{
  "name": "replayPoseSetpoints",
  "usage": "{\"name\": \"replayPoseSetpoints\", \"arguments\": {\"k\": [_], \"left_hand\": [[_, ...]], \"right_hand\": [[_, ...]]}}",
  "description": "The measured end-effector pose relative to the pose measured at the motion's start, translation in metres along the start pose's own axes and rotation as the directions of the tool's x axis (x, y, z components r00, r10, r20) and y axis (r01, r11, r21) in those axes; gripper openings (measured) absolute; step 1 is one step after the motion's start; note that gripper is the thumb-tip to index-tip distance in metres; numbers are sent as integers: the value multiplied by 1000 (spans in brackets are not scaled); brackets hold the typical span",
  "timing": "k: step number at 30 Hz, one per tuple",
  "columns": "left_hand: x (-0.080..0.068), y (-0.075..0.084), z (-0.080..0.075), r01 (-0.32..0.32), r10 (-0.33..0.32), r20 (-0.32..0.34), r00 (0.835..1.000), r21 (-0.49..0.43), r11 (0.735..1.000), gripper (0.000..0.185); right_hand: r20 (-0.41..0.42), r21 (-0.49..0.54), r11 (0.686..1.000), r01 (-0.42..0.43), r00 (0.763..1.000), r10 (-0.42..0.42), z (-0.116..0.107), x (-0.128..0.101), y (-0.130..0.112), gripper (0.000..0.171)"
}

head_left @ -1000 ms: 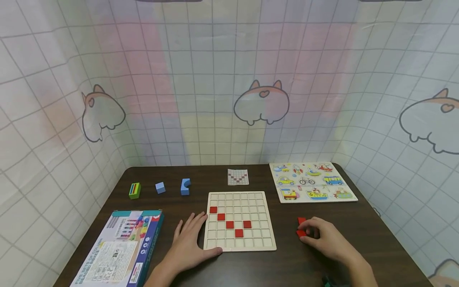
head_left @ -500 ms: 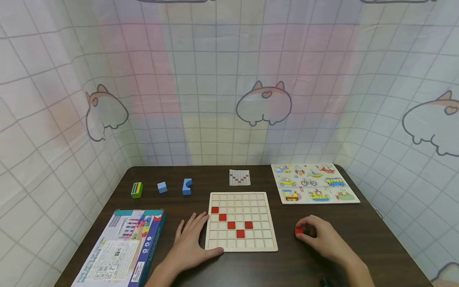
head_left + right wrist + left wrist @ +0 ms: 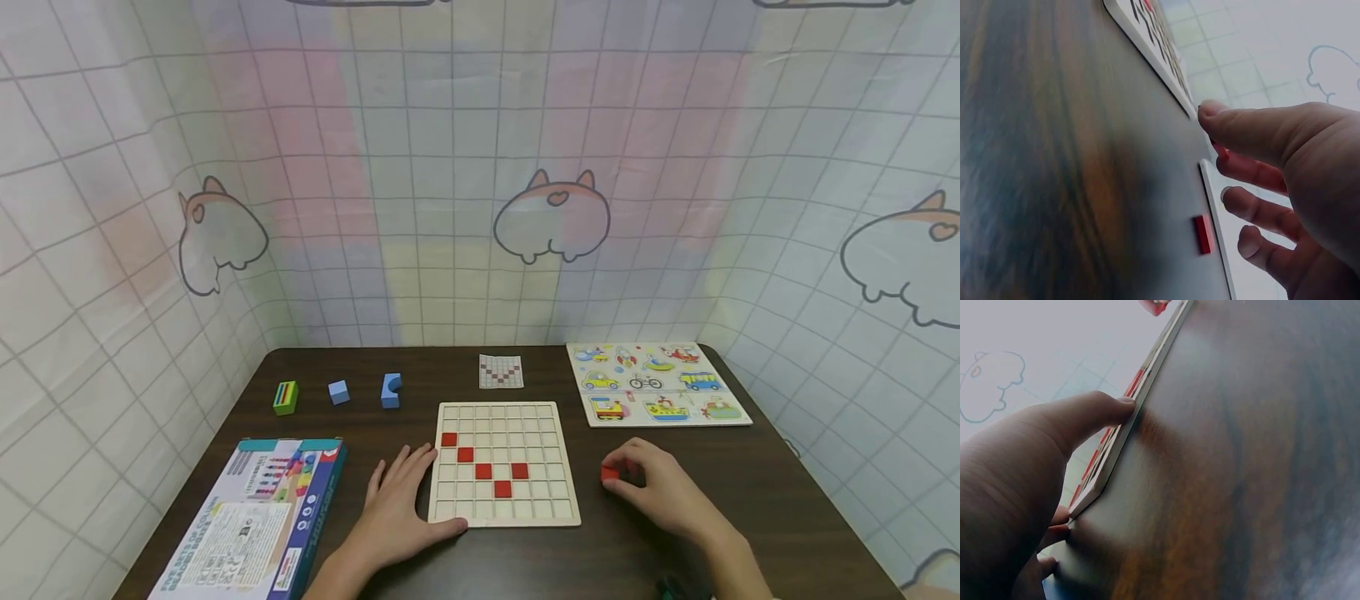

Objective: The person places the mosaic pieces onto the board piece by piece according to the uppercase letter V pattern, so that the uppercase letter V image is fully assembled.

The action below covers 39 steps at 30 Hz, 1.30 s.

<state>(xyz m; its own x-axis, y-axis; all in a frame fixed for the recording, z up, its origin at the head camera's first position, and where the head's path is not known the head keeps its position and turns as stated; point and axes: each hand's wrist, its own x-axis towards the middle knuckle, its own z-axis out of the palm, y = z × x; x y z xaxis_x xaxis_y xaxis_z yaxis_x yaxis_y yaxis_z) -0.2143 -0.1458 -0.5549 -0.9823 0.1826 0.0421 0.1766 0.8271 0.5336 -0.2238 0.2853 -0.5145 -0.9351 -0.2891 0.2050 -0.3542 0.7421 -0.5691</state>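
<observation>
A cream grid board [image 3: 525, 417] lies flat on the dark table, with several red square tiles [image 3: 502, 489] set in its cells. My left hand [image 3: 397, 512] steadies it with spread fingers: fingertips touch the left edge and the thumb rests at the near left corner. To the board's right, my right hand [image 3: 660, 487] pinches a red tile [image 3: 610, 473] between thumb and index finger, above the table. Another red tile [image 3: 1203, 234] lies on the table under that hand in the right wrist view; the hand hides it in the head view.
A small grid-pattern card [image 3: 500, 372] lies behind the board. At the back right is a picture puzzle board [image 3: 660, 383]. Two blue blocks [image 3: 339, 392] and a green block [image 3: 286, 398] stand at the back left. A toy box [image 3: 247, 517] occupies the front left.
My right hand has picked up a red tile and carried it up and leftward, towards the board. The left hand keeps its place on the board's edge.
</observation>
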Motion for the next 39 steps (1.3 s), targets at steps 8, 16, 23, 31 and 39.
{"name": "replayPoseSetpoints", "arguments": {"k": [8,16,23,31,39], "left_hand": [[-1,-1,-1,-7,7,0,1000,4,1000,126],[-2,1,-3,-12,12,-1,1000,-2,1000,125],[0,1,-3,-4,4,3,1000,-5,1000,125],[0,1,-3,-5,5,6,1000,5,1000,125],[-1,2,-2,2,-2,6,1000,-11,1000,126]], "right_hand": [[25,-13,1000,7,1000,-7,11,22,-8,19],[27,7,1000,28,999,-28,22,41,-19,19],[46,36,999,29,998,-31,32,53,-26,19],[63,53,999,5,998,-8,48,64,-30,19],[99,71,997,18,995,-25,63,74,-37,14]]}}
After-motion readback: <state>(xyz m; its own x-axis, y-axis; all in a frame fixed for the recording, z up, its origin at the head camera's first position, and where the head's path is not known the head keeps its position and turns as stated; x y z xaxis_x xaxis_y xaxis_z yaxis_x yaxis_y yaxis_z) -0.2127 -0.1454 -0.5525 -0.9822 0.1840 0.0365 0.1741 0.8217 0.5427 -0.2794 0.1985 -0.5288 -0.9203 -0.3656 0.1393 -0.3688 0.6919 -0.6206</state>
